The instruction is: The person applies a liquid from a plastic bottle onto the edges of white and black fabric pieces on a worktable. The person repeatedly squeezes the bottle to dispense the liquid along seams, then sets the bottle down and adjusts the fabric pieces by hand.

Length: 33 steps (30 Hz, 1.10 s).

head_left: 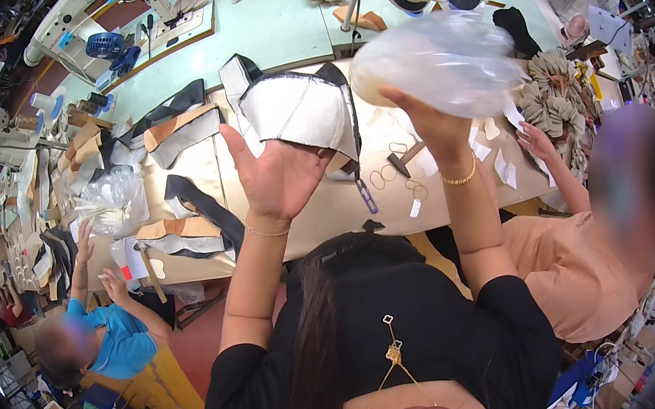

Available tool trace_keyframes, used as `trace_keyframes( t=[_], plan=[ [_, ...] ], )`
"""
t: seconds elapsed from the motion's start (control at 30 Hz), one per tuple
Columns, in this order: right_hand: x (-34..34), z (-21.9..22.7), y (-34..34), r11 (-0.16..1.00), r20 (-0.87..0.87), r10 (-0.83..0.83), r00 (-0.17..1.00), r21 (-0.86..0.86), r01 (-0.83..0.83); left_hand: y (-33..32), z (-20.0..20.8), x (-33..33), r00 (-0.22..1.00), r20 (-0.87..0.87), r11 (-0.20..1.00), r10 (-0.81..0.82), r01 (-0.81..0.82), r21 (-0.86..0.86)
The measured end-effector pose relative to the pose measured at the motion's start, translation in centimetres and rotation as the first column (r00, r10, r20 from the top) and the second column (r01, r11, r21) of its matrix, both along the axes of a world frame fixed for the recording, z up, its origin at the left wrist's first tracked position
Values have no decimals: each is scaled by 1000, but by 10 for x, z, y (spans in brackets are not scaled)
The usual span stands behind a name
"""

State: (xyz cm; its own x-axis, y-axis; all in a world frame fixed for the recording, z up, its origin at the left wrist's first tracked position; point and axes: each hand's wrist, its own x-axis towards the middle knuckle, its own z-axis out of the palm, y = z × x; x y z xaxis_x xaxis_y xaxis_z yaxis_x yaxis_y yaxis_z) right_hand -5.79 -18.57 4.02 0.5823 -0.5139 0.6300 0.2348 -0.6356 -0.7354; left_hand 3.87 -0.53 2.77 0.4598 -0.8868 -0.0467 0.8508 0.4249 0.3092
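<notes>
Beige table (313,216), reddish floor (197,339) below

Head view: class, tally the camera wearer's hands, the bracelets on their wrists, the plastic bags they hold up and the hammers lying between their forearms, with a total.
Hands: 2 (left hand, right hand)
Bracelets: 2 (left bracelet, right bracelet)
Clear plastic bag: 1
Hammer: 1
Total: 6

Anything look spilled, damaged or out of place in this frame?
Nothing looks plainly spilled or damaged. Untidiest is around the hammer, where tan loops and white scraps lie scattered rather than gathered. The plastic bag in the right hand is blurred; its condition is unclear.
</notes>
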Motion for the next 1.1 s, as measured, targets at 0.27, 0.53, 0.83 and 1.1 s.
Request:
trace_keyframes(
  t=[0.27,0.53,0.83,1.1],
  plan=[
    [0,0,-7,996,-50,78,996,56,-75,6,-4,-6,999,-11,998,-36,36,41],
    [0,4,0,989,45,14,999,147,-20,7,-11,-5,998,-12,999,-54,54,-2],
    [4,17,0,955,199,25,980,286,-82,14,-14,-8,985,156,986,-77,51,159],
    [5,32,4,956,215,18,976,283,-80,17,-18,-10,985,166,990,-37,13,142]
  ],
)
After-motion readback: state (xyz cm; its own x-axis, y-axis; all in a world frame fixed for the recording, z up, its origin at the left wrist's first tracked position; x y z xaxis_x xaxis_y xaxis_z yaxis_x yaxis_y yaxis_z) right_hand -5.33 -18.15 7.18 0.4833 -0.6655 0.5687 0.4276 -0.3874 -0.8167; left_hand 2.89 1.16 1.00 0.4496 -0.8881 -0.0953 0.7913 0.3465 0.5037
